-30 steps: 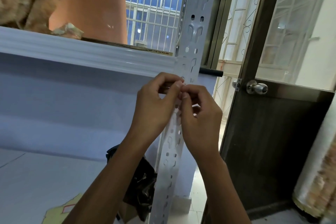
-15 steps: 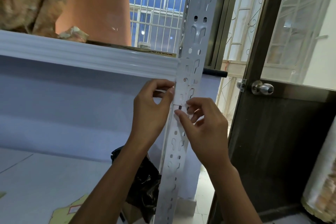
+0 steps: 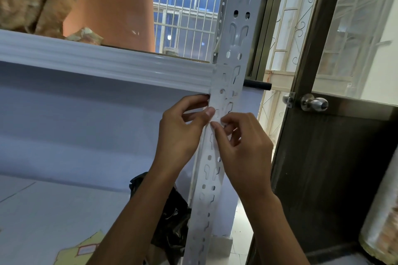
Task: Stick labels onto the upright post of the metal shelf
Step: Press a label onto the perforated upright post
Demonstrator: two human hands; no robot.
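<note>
Mid-frame, the left hand [image 3: 178,135] pinches the edge of the post [image 3: 204,204] — the right hand [image 3: 243,153] touches its face, grasp impossible to tell.

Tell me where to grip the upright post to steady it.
Take the upright post by its left edge, just under the shelf beam, coming from the left as the left hand seems to: thumb on the perforated front face, fingers round the edge. Its thin, flat section suits a pinch.

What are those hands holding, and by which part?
The left hand pinches the upright post by its left edge. The right hand touches its front with fingertips; whether it holds a label cannot be told.
</note>
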